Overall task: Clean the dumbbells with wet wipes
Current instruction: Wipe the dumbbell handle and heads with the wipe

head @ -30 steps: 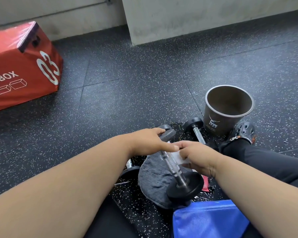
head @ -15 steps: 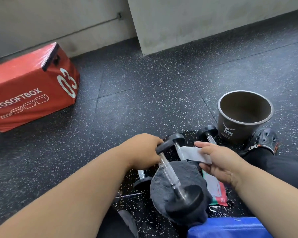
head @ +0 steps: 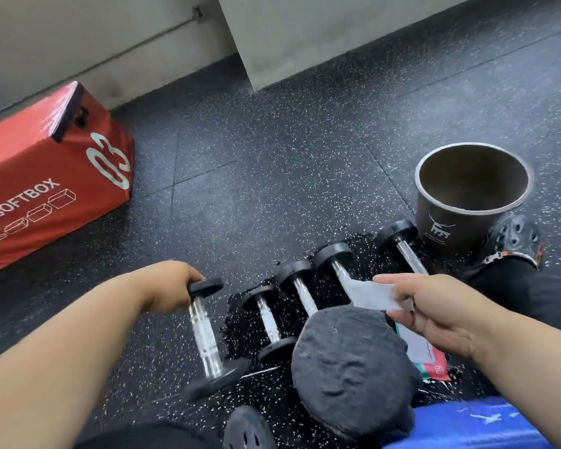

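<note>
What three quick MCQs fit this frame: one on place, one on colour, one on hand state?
1. Where is the bucket?
A. far right, by the shoe
B. on the red box
C. in a hand

2. What colour is the soft box?
A. blue
B. red
C. green

3. What does the left hand hold?
A. the wipe
B. nothing
C. a dumbbell by its end

Key: A, it stands on the floor beside the shoe; B, its sides are red; C, fingers wrap one end, while the right hand pinches the wipe.

Speckled floor (head: 272, 176): red box (head: 46, 189) at ten o'clock, bucket (head: 441, 228) at two, dumbbells (head: 269, 322) centre, wipes pack (head: 433, 367) at five.
</note>
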Demonstrator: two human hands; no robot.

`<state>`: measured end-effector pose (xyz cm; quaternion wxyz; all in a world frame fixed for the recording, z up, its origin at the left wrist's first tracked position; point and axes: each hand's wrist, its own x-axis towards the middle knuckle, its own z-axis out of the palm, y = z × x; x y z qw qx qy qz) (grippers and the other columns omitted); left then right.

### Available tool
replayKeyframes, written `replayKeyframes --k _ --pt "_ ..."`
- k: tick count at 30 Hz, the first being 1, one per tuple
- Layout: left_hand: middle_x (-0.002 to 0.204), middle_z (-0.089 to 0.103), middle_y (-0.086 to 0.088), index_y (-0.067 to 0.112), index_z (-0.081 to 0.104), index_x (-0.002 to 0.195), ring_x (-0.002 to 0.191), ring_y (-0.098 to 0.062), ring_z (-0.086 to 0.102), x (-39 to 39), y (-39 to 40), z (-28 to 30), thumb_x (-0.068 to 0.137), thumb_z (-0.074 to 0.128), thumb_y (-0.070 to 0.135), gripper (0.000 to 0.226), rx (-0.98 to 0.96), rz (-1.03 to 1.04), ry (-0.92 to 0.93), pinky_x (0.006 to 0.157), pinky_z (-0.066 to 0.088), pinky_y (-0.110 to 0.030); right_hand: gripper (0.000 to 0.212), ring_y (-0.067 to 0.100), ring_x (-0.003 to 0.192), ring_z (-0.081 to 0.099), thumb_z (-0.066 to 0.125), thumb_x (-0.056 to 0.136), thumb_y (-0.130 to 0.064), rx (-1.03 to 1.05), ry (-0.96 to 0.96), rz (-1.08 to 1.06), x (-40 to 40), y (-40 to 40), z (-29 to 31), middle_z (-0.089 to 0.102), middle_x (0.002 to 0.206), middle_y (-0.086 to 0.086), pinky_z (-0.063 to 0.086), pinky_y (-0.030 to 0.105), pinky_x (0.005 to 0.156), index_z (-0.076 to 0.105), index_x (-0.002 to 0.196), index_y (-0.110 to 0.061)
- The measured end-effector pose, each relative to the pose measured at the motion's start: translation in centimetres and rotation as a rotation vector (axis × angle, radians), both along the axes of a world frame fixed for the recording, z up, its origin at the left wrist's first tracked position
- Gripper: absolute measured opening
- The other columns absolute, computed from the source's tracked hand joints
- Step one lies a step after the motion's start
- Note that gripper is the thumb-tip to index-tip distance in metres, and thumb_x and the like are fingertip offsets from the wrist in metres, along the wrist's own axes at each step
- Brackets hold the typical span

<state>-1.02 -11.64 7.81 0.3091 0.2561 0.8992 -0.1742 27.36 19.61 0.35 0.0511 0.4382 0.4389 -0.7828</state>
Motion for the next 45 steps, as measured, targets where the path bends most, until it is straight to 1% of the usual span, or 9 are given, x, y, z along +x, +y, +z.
replayKeyframes --k 4,12,17,23,26,29,32,37,45 --pt "0.086 0.076 0.010 0.045 0.072 0.108 0.078 -0.013 0.071 -3.4 -1.8 -7.2 0.086 0.063 0.008 0.044 -0.086 -0.026 -0.057 0.067 0.053 -0.027 0.036 0.016 0.082 0.078 0.047 0.106 0.003 -0.040 -0.039 0.023 0.0 -0.7 -0.8 0.083 0.100 0.009 0.064 0.032 0.076 0.080 0.108 -0.009" --pt "0.092 0.078 0.011 0.040 0.072 0.125 0.083 -0.012 0.076 -7.6 -3.7 -20.2 0.093 0.056 0.009 0.048 -0.209 -0.136 -0.147 0.081 0.064 -0.033 0.033 0.025 0.101 0.080 0.046 0.111 -0.010 -0.089 -0.072 0.170 -0.8 -2.2 -2.1 0.081 0.114 0.011 0.065 0.030 0.071 0.075 0.123 -0.017" --pt "0.094 0.077 0.008 0.037 0.071 0.123 0.087 -0.014 0.077 -8.8 -4.2 -25.1 0.096 0.063 0.010 0.039 -0.265 -0.120 -0.226 0.082 0.065 -0.034 0.034 0.021 0.106 0.079 0.045 0.112 -0.012 -0.048 -0.124 0.229 -1.0 -2.5 -3.3 0.081 0.116 0.003 0.061 0.038 0.087 0.074 0.126 -0.022" --pt "0.118 0.074 0.000 0.021 0.066 0.140 0.103 -0.019 0.074 -9.4 -3.2 -27.3 0.099 0.060 0.007 0.043 -0.350 -0.139 -0.244 0.090 0.061 -0.032 0.033 0.027 0.110 0.078 0.046 0.111 -0.013 -0.094 -0.163 0.254 -0.8 -2.4 -3.5 0.079 0.123 0.003 0.049 0.019 0.042 0.072 0.130 -0.018" --pt "0.140 0.066 -0.004 0.016 0.058 0.149 0.118 -0.021 0.068 -9.1 -2.2 -27.9 0.102 0.058 0.007 0.048 -0.402 -0.202 -0.211 0.099 0.054 -0.028 0.033 0.028 0.107 0.079 0.043 0.112 -0.015 -0.118 -0.179 0.268 -0.8 -2.2 -3.6 0.079 0.122 0.003 0.036 0.017 0.040 0.071 0.130 -0.018" --pt "0.147 0.062 -0.002 0.015 0.057 0.151 0.128 -0.020 0.064 -9.4 -2.0 -28.4 0.104 0.055 0.009 0.047 -0.440 -0.209 -0.202 0.106 0.049 -0.025 0.034 0.029 0.107 0.079 0.043 0.112 -0.016 -0.162 -0.152 0.245 -0.8 -1.8 -3.4 0.079 0.122 0.004 0.044 0.019 0.041 0.071 0.131 -0.016" --pt "0.144 0.066 -0.001 0.019 0.059 0.150 0.128 -0.023 0.065 -10.3 -2.0 -28.5 0.104 0.055 0.018 0.046 -0.430 -0.178 -0.177 0.110 0.049 -0.030 0.033 0.028 0.109 0.078 0.045 0.111 -0.016 -0.185 -0.105 0.195 -0.9 -1.6 -2.9 0.079 0.122 0.005 0.064 0.028 0.058 0.073 0.126 -0.014" --pt "0.130 0.072 -0.008 0.012 0.067 0.135 0.114 -0.024 0.070 -10.1 0.1 -28.9 0.099 0.058 0.030 0.041 -0.405 -0.094 -0.225 0.106 0.055 -0.037 0.032 0.028 0.108 0.078 0.045 0.111 -0.014 -0.195 -0.075 0.158 -0.4 -1.1 -2.6 0.080 0.121 0.006 0.063 0.040 0.083 0.075 0.124 -0.014" --pt "0.164 0.047 -0.009 0.012 0.021 0.170 0.139 -0.030 0.058 -9.4 6.4 -30.1 0.096 0.074 0.042 0.096 -0.114 0.006 -0.240 0.118 0.043 -0.037 0.033 0.026 0.110 0.078 0.045 0.112 -0.015 -0.179 -0.093 0.167 -0.2 -1.0 -2.9 0.080 0.121 0.006 0.062 0.045 0.097 0.074 0.126 -0.016"
